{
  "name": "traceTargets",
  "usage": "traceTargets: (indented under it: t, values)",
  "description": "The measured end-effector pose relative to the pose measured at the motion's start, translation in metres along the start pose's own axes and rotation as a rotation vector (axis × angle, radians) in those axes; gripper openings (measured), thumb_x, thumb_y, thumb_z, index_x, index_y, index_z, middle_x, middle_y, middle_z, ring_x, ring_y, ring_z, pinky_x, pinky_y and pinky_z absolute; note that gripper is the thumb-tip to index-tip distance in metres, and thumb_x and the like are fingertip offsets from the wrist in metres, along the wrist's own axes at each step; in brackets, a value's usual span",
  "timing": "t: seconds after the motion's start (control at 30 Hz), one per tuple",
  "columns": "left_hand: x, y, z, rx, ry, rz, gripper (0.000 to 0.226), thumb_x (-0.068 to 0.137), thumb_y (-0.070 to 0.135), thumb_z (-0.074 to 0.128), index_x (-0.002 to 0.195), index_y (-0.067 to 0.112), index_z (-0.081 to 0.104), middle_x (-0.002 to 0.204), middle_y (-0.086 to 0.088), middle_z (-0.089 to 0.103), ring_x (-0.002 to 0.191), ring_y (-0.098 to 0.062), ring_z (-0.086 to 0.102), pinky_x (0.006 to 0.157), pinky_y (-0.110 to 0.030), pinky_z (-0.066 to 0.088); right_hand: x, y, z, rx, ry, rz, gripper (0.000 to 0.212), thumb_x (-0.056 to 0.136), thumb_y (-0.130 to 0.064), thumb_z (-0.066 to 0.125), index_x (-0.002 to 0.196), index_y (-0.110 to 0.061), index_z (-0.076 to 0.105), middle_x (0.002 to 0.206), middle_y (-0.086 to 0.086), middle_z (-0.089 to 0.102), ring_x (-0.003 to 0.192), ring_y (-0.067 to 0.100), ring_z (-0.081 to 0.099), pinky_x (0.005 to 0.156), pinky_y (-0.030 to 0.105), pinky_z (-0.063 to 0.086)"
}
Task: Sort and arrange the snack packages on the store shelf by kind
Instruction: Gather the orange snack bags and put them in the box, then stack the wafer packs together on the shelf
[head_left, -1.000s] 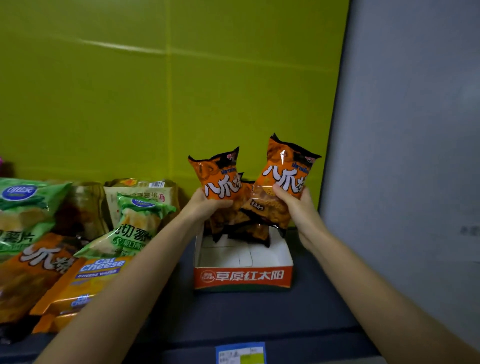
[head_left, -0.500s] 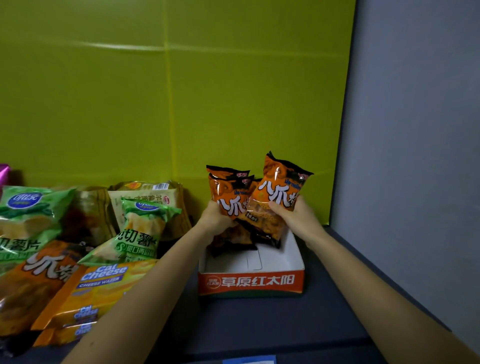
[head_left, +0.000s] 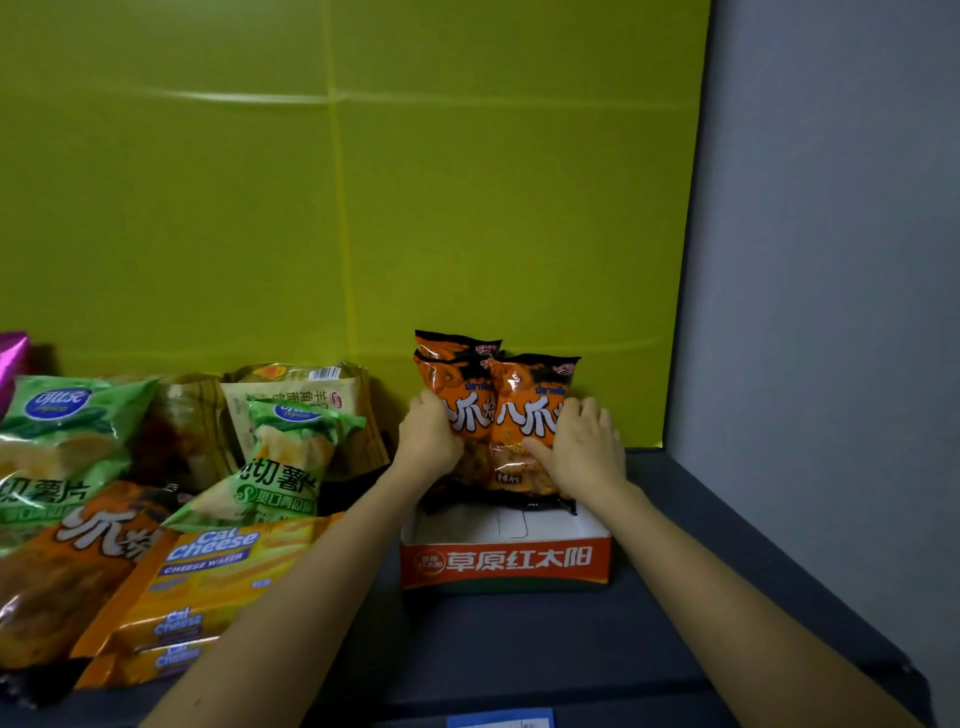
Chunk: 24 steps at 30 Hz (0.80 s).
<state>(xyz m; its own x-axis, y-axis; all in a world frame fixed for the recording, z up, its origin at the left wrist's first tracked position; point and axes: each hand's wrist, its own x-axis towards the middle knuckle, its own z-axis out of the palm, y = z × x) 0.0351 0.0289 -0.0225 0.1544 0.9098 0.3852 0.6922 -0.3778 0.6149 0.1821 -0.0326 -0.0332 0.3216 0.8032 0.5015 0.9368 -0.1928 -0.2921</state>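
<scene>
Orange snack bags (head_left: 524, 415) with black tops stand upright side by side at the back of a white tray box with an orange front (head_left: 504, 564). One more orange bag peeks out behind them. My left hand (head_left: 428, 439) grips the left bag's side. My right hand (head_left: 582, 447) presses flat on the right bag's front. The bags' bottoms rest in the box against the yellow-green back wall.
A jumbled pile lies to the left: green chip bags (head_left: 283, 457), yellow Cal Cheese wafer packs (head_left: 208, 577), a large orange bag (head_left: 67, 561), a beige bag (head_left: 311, 389). The grey side wall (head_left: 831, 312) closes the shelf on the right. A price label (head_left: 498, 719) sits on the shelf's front edge.
Both hands lowered the orange bags from mid-air into the back of the box and stood them upright side by side. My right hand shifted from gripping to pressing on the front.
</scene>
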Motion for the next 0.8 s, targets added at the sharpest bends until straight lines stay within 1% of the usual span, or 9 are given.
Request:
traceTargets:
  t: [0.07,0.2,0.27,0.33,0.43,0.53,0.6,0.73,0.8]
  values:
    - [-0.004,0.003,0.000,0.023,0.010,0.006,0.052,0.081,0.005,0.062,0.126,-0.004,0.038,0.127,-0.021,0.051,0.118,-0.038,0.050,0.093,-0.039,0.044,0.000,0.000,-0.001,-0.014,-0.012,0.004,0.063,0.086,-0.049,0.053,0.131,-0.007,0.038,0.131,0.013,0.044,0.120,0.026,0.044,0.098,0.035,0.039]
    - [-0.013,0.005,-0.010,0.024,-0.014,0.007,0.069,0.082,0.009,0.063,0.137,-0.006,0.024,0.130,-0.021,0.052,0.119,-0.037,0.051,0.091,-0.039,0.045,-0.004,0.000,-0.011,0.055,-0.046,0.039,0.071,0.083,-0.050,0.058,0.134,-0.006,0.034,0.135,0.014,0.041,0.124,0.028,0.042,0.100,0.036,0.039]
    - [-0.023,0.005,-0.020,0.017,-0.008,0.027,0.059,0.083,0.014,0.063,0.132,-0.001,0.034,0.129,-0.018,0.053,0.118,-0.034,0.052,0.088,-0.037,0.045,-0.010,-0.002,-0.020,0.148,0.007,0.046,0.073,0.083,-0.045,0.060,0.137,-0.007,0.030,0.137,0.014,0.037,0.125,0.028,0.041,0.100,0.035,0.038]
    - [-0.036,0.002,-0.032,0.055,0.040,0.069,0.045,0.084,0.019,0.062,0.123,0.005,0.047,0.125,-0.015,0.055,0.113,-0.031,0.054,0.086,-0.034,0.044,-0.017,-0.008,-0.030,0.247,0.080,0.003,0.065,0.084,-0.037,0.061,0.135,-0.008,0.033,0.136,0.013,0.036,0.123,0.025,0.042,0.096,0.030,0.038]
    - [-0.061,-0.012,-0.055,0.044,0.149,0.104,0.033,0.084,0.023,0.061,0.115,0.010,0.060,0.115,-0.009,0.065,0.105,-0.028,0.061,0.088,-0.039,0.051,-0.031,-0.026,-0.043,0.380,0.112,-0.122,0.046,0.087,-0.030,0.059,0.126,-0.012,0.043,0.130,0.007,0.040,0.116,0.020,0.047,0.084,0.023,0.035]
    - [-0.088,-0.034,-0.081,0.055,0.262,0.121,0.020,0.084,0.019,0.062,0.101,0.011,0.067,0.099,-0.006,0.071,0.091,-0.025,0.066,0.079,-0.036,0.052,-0.050,-0.053,-0.050,0.456,0.070,-0.277,0.030,0.088,-0.028,0.056,0.115,-0.016,0.052,0.114,-0.002,0.048,0.095,0.011,0.050,0.074,0.018,0.033]
    - [-0.107,-0.053,-0.101,0.091,0.323,0.087,0.018,0.084,0.020,0.063,0.100,0.012,0.068,0.097,-0.006,0.071,0.089,-0.026,0.066,0.077,-0.038,0.053,-0.065,-0.075,-0.053,0.497,0.030,-0.374,0.023,0.088,-0.026,0.056,0.109,-0.016,0.057,0.104,-0.005,0.049,0.080,0.007,0.049,0.064,0.016,0.036]
    - [-0.143,-0.096,-0.134,0.145,0.373,-0.002,0.021,0.084,0.022,0.063,0.102,0.011,0.066,0.099,-0.008,0.070,0.090,-0.027,0.064,0.075,-0.039,0.050,-0.093,-0.116,-0.045,0.484,-0.048,-0.497,0.018,0.088,-0.031,0.055,0.100,-0.018,0.061,0.094,-0.007,0.055,0.080,0.013,0.057,0.077,0.031,0.048]
    - [-0.156,-0.113,-0.144,0.167,0.395,-0.049,0.024,0.082,0.025,0.065,0.100,0.009,0.066,0.096,-0.012,0.070,0.090,-0.031,0.065,0.076,-0.040,0.049,-0.102,-0.134,-0.035,0.421,-0.136,-0.490,0.030,0.088,-0.041,0.051,0.104,-0.017,0.060,0.102,-0.004,0.061,0.091,0.017,0.060,0.081,0.033,0.046]
